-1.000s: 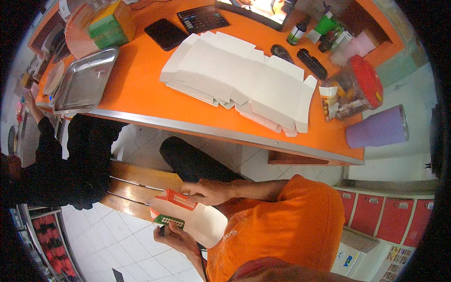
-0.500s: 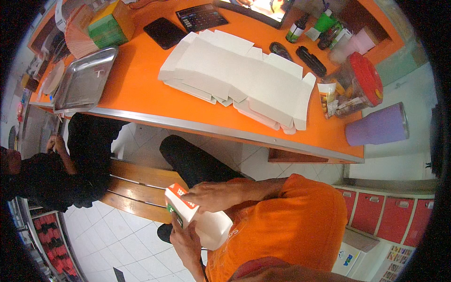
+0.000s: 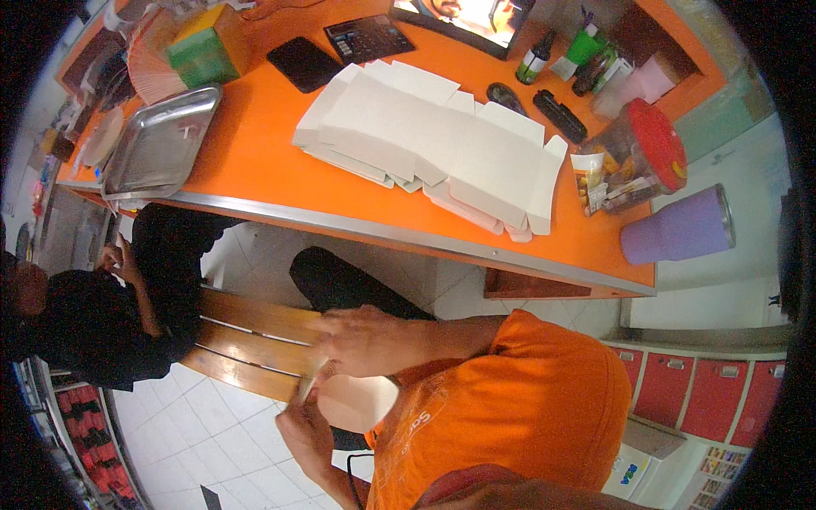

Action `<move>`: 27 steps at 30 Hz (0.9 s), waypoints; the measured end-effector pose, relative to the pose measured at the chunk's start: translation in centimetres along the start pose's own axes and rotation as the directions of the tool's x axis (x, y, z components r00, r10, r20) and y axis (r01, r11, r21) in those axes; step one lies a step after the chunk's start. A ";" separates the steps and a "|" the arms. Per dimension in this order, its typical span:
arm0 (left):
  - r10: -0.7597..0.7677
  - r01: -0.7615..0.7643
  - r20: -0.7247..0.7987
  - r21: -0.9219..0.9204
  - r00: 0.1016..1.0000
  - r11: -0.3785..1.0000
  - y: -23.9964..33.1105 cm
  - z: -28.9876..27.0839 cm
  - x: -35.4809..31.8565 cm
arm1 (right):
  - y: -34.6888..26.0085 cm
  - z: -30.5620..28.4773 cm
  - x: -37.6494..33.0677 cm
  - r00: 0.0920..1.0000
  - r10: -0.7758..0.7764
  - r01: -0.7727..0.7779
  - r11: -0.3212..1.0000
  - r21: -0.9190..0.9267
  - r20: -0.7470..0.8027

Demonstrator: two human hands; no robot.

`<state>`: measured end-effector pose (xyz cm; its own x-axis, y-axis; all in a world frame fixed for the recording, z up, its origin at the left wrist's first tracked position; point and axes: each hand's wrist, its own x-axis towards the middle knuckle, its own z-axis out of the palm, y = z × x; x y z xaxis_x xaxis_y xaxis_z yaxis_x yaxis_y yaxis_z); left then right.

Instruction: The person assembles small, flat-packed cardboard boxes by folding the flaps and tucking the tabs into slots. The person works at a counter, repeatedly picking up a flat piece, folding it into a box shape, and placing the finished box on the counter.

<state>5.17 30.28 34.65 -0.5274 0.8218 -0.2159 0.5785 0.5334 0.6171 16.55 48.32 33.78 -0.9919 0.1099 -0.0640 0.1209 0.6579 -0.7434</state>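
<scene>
Over my lap I hold a white paper carton (image 3: pixel 360 403), partly folded, with a rounded flap turned toward my orange shirt. My left hand (image 3: pixel 306 427) grips its lower edge, fingers closed at the side. My right hand (image 3: pixel 364 342) lies across the top, its thumb pressed down against the carton's edge and its fingers somewhat blurred. The carton's printed sides are hidden from view. Ahead on the orange desk (image 3: pixel 246 157) lies a stack of flat white cartons (image 3: pixel 425 140), plain sides up, which neither hand touches.
A metal tray (image 3: pixel 161 144) overhangs the desk's front edge at left. At right stand a red-lidded jar (image 3: pixel 633 157) and a purple tumbler (image 3: pixel 677 227). Behind the stack are a phone (image 3: pixel 303 64) and a calculator (image 3: pixel 367 36). A person in black (image 3: pixel 110 314) sits at left beside the wooden bench (image 3: pixel 246 340).
The carton has been turned, so its red and green print no longer shows. My left hand has shifted left; my right hand has changed its hold across the top. The view has moved slightly.
</scene>
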 end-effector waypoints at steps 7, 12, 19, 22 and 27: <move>0.019 -0.135 -0.541 -0.176 0.841 0.975 -0.1 0.8 2.7 | 6.4 2.6 2.0 0.978 0.069 0.152 0.414 0.898 -0.198; 0.266 -0.309 -0.602 0.033 0.753 0.951 0.2 0.9 5.7 | 4.9 2.3 3.1 0.946 -0.276 0.246 0.258 0.935 -0.173; 0.463 -0.375 -0.586 0.275 0.664 0.885 4.4 -4.7 9.0 | 2.9 -1.2 4.3 0.919 -0.294 0.365 0.376 0.852 -0.264; 0.325 -0.447 -0.608 -0.055 0.724 0.893 7.5 -8.2 10.0 | -1.6 -7.4 3.6 0.916 -0.113 0.379 0.555 0.741 -0.385; 0.418 -0.647 -0.775 0.016 0.473 0.762 5.1 -10.6 9.0 | -1.7 -16.3 9.6 0.536 -0.099 0.473 0.858 0.201 -0.839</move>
<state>-3.22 38.28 43.87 -0.4904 0.4565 0.7424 0.7921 -0.1218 0.5981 7.45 60.40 45.33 -0.5103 0.6188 0.5972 -0.3732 0.4663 -0.8020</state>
